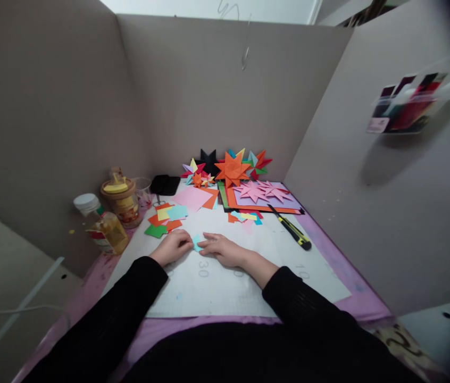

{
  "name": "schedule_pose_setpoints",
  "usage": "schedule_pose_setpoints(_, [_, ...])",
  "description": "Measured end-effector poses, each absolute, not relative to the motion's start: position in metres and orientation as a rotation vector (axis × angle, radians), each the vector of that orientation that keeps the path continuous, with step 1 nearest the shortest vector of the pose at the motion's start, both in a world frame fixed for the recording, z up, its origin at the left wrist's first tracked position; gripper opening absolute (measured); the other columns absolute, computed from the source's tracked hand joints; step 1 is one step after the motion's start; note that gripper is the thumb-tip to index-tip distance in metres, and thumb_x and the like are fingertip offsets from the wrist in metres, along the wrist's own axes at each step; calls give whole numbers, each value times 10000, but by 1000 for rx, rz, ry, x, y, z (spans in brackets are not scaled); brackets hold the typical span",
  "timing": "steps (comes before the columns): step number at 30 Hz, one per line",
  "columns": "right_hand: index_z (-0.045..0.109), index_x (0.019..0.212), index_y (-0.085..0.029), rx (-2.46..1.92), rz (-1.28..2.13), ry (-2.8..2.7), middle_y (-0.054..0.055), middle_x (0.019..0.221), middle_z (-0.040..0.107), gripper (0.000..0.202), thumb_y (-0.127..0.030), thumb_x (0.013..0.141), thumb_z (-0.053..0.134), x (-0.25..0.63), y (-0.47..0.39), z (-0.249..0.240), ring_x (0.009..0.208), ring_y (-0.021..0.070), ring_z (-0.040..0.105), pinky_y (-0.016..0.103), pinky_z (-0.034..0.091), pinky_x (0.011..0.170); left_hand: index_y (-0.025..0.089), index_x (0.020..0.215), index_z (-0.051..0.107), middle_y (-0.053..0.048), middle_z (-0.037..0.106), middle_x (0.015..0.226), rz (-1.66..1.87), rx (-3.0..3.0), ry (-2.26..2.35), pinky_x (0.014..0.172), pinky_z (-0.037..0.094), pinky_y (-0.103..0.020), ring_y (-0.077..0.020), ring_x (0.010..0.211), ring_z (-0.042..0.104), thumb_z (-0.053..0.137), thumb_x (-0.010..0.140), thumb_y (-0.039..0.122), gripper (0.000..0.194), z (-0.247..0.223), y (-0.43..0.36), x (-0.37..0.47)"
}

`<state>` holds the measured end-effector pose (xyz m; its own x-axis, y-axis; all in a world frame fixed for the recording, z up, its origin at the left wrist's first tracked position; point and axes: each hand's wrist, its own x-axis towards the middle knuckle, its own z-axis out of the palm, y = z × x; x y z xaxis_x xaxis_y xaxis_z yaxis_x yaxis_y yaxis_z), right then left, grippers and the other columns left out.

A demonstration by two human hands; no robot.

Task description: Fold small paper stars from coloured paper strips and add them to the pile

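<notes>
A small light-blue paper piece [197, 243] lies on the white mat [217, 298] between my two hands. My left hand [174, 247] has its fingers pressed together at the paper's left edge. On the other side, my right hand [222, 249] rests with its fingers spread, the fingertips touching the paper's right edge. Just beyond my left hand are loose coloured squares, among them a green one [156, 231] and a light-blue one [177, 213].
Folded paper stars [232, 168] stand along the back wall. Pink stars [252, 192] lie on stacked coloured sheets. A yellow-black cutter [294, 232] lies at the right. A bottle [109, 232] and a lidded jar [124, 205] stand at the left edge.
</notes>
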<state>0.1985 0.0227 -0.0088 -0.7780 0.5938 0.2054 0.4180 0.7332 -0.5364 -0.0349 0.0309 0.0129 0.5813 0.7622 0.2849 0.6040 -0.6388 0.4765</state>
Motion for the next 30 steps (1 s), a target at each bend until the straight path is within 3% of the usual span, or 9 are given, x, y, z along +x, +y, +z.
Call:
schedule_pose_setpoints(6, [507, 1233, -318, -837, 728, -2615, 18, 1305, 523, 399, -144, 899, 373, 193, 16, 0, 1322, 191, 313, 531, 205, 1047, 165, 731, 607, -56, 590, 842, 669, 2482, 1259, 750, 408, -287, -178, 833, 525, 486, 824, 295, 200, 9, 33, -34])
schedule_pose_setpoints(18, [582, 1157, -308, -794, 449, -2690, 18, 1281, 538, 296, -266, 917, 413, 194, 15, 4, 1334, 246, 243, 522, 213, 1033, 180, 753, 635, -47, 600, 864, 611, 2467, 1288, 769, 400, -297, -179, 842, 524, 497, 808, 313, 200, 12, 37, -29])
schedule_pose_setpoints(24, [611, 1091, -290, -790, 480, -2661, 32, 1212, 583, 274, -206, 892, 443, 191, 16, 5, 1257, 216, 371, 490, 245, 1022, 182, 749, 644, -50, 606, 833, 560, 2486, 1325, 757, 400, -293, -178, 822, 528, 482, 817, 330, 230, 11, 40, -22])
schedule_pose_setpoints(30, [512, 1221, -247, -848, 501, -2604, 76, 1205, 579, 369, -157, 872, 433, 189, 14, 4, 1225, 206, 415, 479, 251, 1033, 187, 770, 644, -51, 602, 827, 470, 2536, 1368, 766, 393, -296, -181, 831, 528, 465, 823, 321, 230, 12, 42, -19])
